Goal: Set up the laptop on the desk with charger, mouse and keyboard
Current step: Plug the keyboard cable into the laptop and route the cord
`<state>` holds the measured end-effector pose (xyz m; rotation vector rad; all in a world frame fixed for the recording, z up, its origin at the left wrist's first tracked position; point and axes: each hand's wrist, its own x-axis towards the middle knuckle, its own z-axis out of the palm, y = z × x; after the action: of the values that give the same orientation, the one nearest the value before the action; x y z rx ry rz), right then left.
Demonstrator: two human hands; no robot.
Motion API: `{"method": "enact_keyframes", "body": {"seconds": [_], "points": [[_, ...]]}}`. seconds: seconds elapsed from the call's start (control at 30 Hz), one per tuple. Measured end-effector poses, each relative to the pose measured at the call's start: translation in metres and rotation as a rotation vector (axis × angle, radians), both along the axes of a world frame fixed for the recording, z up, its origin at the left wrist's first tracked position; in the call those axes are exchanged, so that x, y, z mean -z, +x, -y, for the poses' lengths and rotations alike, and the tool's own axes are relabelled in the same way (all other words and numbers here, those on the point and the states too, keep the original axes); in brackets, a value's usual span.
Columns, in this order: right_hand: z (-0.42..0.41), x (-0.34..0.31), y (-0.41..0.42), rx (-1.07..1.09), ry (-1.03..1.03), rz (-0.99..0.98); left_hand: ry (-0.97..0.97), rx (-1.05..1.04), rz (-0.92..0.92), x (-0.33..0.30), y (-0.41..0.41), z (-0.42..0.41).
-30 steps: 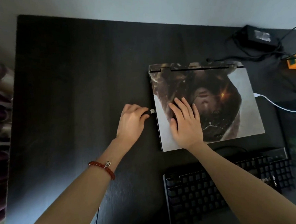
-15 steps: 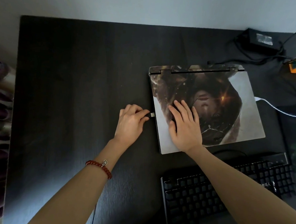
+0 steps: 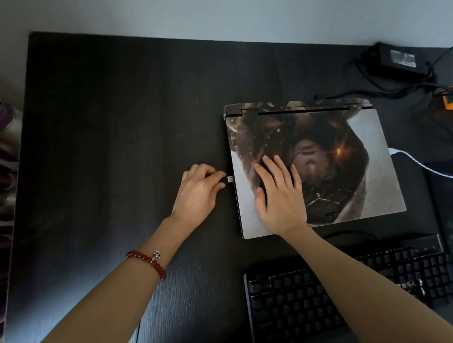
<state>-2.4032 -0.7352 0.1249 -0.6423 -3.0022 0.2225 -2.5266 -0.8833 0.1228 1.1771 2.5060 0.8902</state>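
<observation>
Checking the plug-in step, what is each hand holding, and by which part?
The left hand pinches the small black USB plug by its rear body. The right hand holds nothing.

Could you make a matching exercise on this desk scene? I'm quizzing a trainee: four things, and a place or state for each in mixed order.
Things:
1. USB plug
2. laptop
3. keyboard
4. charger

Places or states:
A. lid closed, right hand flat on it
B. far right corner of the desk
C. pinched by the left hand at the laptop's left edge
D. nearest the person, under the right forearm

Pairs: 1-C, 2-A, 3-D, 4-B
</observation>
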Motion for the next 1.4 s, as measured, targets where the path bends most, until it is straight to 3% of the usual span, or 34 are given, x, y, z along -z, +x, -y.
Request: {"method": "enact_keyframes", "body": {"seconds": [1.4], "points": [[0.0019, -0.0001, -0.001, 0.002, 0.026, 0.018, 0.057, 0.032, 0.07, 0.0006, -0.0045, -0.0081]]}}
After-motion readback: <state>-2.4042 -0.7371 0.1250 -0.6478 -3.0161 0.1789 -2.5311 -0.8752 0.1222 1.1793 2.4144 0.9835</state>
